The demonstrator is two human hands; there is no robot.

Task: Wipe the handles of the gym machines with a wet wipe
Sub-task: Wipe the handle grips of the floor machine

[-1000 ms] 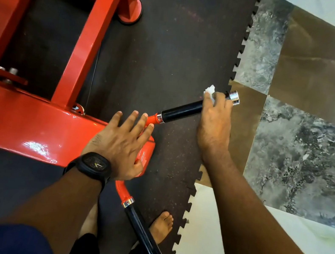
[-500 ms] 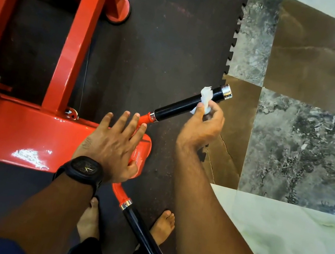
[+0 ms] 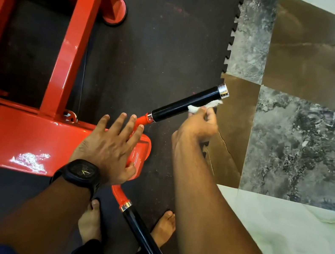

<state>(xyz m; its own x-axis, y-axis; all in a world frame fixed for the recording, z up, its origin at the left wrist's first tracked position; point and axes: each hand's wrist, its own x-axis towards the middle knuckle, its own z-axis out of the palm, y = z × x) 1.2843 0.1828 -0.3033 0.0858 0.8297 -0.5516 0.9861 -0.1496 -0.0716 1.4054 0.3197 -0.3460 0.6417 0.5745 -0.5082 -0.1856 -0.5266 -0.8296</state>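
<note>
Left hand: the left hand (image 3: 111,150) lies flat with fingers spread, palm on the rounded end of the glossy red-painted steel machine arm (image 3: 15,135). Judged to be a brace, so the arm does not swing under the rubbing.
Right hand: the right hand (image 3: 200,125) has its fingers curled, pinching the crumpled white wet wipe (image 3: 193,109) against the near side of the grip.
Wipe position: touching the upper black cylindrical handle grip (image 3: 179,106), past its middle toward the chrome end cap (image 3: 224,91). One tail of the wipe sticks out beyond the fingers.
Reason for hold: a bunched wipe probably lets the fingertips press on a round bar.
Second grip: the lower black cylindrical handle grip (image 3: 146,239) runs down between the bare feet (image 3: 163,227), no hand on it. Whether it has been wiped, cannot tell.
Floor: the machine stands on a dark interlocking rubber mat (image 3: 166,37), with polished marble tiles (image 3: 305,140) alongside.
Writing: none legible on the machine or grips. The black wristwatch (image 3: 82,171) dial shows hands only, no brand readable.
</note>
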